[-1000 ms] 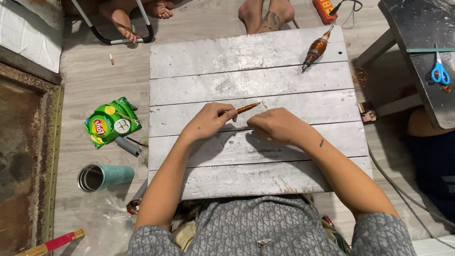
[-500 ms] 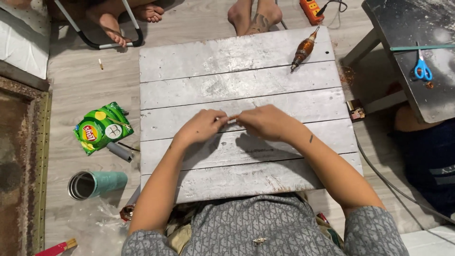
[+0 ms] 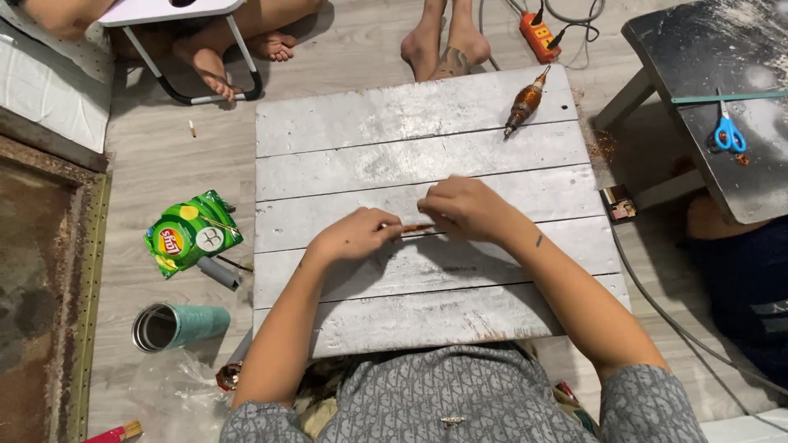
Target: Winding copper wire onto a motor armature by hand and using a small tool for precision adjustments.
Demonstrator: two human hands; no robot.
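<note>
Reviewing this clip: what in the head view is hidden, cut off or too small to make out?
- Thin brown stick: head view, only a short middle part shows; both ends are hidden inside the left hand and right hand.
- Each hand's grip: fingertips curl under, out of sight.
- Green snack bag: contents hidden.
- Teal metal cup: interior too dark.
- Blue-handled scissors: blades too small to judge.
</note>
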